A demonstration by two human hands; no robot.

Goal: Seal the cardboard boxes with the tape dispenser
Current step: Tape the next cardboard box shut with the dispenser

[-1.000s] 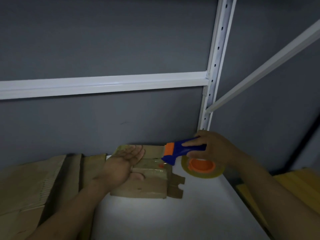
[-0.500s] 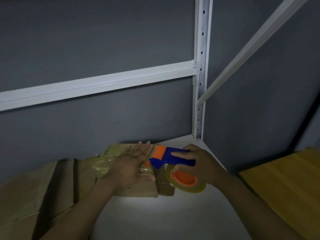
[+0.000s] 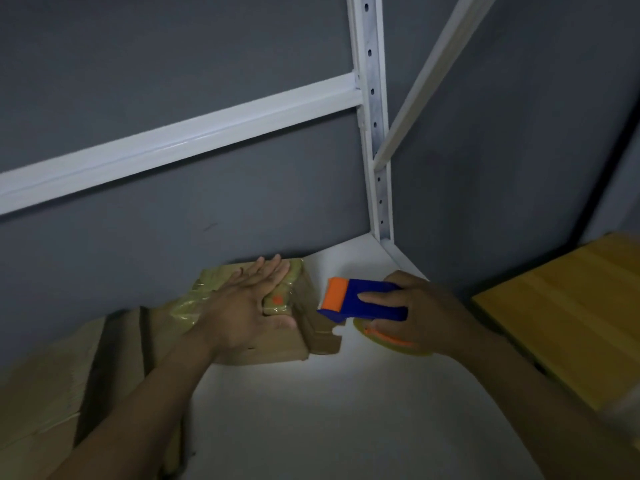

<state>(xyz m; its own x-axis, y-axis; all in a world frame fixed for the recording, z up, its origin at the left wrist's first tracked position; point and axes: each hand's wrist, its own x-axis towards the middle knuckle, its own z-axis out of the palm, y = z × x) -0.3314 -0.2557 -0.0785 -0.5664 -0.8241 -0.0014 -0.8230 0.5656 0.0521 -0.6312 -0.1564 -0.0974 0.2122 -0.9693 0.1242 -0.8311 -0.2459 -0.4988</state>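
- Far left: flattened cardboard is leaning by the grey wall, blurred.
- The left hand is lying flat on the small cardboard box, fingers straight and close together, pressing down and pinching nothing.
- The box is sitting on the white shelf, back near the wall. Glossy tape is already covering its top, and a notched flap is sticking out on the right.
- The tape dispenser is hanging just beside the box's right edge, orange end toward it. Contact: cannot tell.
- The right hand is curling round the blue handle, with the tape roll sitting underneath.
- Judgement: the box is looking light and thin-walled, likely to slide or dent under tape pull, so a flat palm on top is suiting it. The dispenser is rigid and is best held by the handle, clear of the cutting edge.
- Far right: a yellow board is lying alongside the shelf.
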